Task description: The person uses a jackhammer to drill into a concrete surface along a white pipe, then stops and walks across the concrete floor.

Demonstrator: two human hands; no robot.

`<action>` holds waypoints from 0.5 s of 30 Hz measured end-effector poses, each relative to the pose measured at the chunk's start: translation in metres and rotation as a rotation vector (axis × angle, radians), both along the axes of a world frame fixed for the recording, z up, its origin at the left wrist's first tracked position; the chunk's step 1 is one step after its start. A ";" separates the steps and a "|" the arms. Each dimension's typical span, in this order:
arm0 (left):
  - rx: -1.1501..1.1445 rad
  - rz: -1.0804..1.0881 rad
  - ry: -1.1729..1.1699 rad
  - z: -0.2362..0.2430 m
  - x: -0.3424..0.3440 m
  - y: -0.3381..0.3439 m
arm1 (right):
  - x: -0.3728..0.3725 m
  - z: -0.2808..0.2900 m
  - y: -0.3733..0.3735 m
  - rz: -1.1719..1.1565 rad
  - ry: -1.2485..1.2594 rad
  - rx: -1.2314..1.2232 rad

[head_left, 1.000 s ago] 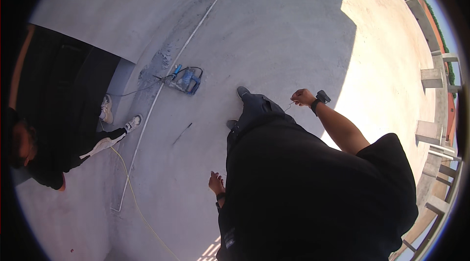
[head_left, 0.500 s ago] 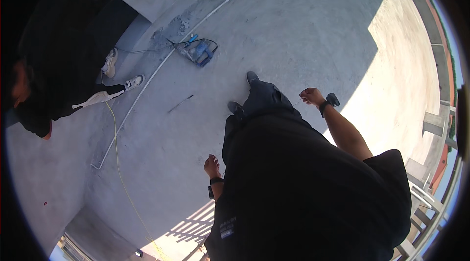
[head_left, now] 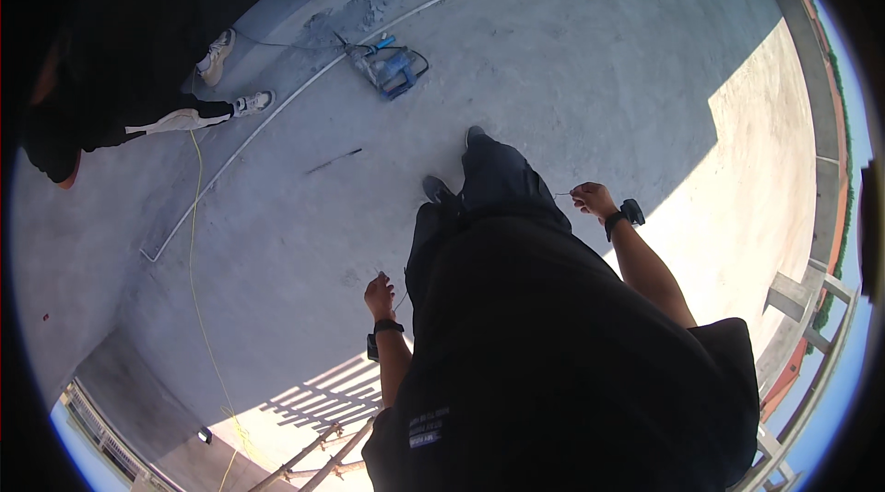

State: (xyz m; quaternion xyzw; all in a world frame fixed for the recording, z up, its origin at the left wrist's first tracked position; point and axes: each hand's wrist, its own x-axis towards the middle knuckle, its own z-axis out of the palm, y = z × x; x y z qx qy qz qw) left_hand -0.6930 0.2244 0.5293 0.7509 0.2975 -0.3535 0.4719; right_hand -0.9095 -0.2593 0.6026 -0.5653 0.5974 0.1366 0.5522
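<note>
While standing on smooth grey concrete floor (head_left: 572, 59), pinching a thin dark wire (head_left: 562, 194) in the right hand (head_left: 593, 201), fingers closed on its end, watch at the wrist. Left hand (head_left: 378, 295) hanging low, loosely curled round a fine strand (head_left: 402, 294); whether truly gripped, cannot tell. Far left: blue boxy power tool (head_left: 392, 68) beside a white conduit (head_left: 277, 114). Thin yellow cord (head_left: 195, 243) trailing near left. Another person's white shoe (head_left: 249, 105) far left.
</note>
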 end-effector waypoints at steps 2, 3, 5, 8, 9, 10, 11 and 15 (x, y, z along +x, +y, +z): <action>0.006 0.008 0.028 -0.002 0.003 0.000 | 0.002 0.002 -0.001 -0.002 0.013 0.003; 0.010 0.014 0.049 -0.003 0.005 -0.001 | 0.004 0.003 0.000 0.009 0.034 -0.002; 0.013 0.010 0.073 -0.003 0.007 -0.003 | 0.005 0.005 -0.002 0.021 0.060 -0.008; 0.013 -0.006 0.068 -0.004 0.015 -0.009 | 0.012 0.006 -0.009 0.028 0.075 0.005; 0.010 -0.021 0.039 -0.004 0.018 -0.009 | 0.019 0.008 -0.011 0.035 0.083 0.006; 0.019 -0.013 0.046 -0.003 0.022 -0.011 | 0.026 0.008 -0.013 0.043 0.091 0.008; -0.001 0.012 0.047 0.000 0.028 -0.017 | 0.031 0.007 -0.018 0.049 0.099 0.017; -0.042 0.076 0.026 0.009 0.055 -0.039 | 0.074 0.003 -0.045 0.068 0.097 0.026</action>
